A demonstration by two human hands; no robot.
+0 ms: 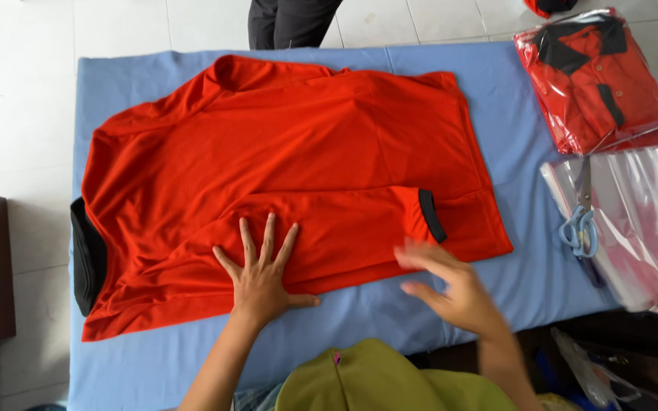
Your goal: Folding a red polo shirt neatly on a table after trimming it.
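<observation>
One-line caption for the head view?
Left hand flat on a red shirt on blue table; right hand beside its sleeve.

The right hand (451, 285) is motion-blurred; a bystander's dark trousers (287, 21) (legs only) leave the top edge.

Bare blue table cover (527, 281) lies open right of the shirt (291, 175), until scissors (582, 224) and plastic bags (641, 221).

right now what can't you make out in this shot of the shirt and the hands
Head view only:
- Right hand: motion-blurred, so finger pose and contact with the red shirt are unclear.
- Black collar: mostly tucked under the shirt.
- Scissors: blades faint against the clear plastic bags.
- Standing person: cut off by the top edge.
- Left hand: flat on the shirt, clear.
</observation>
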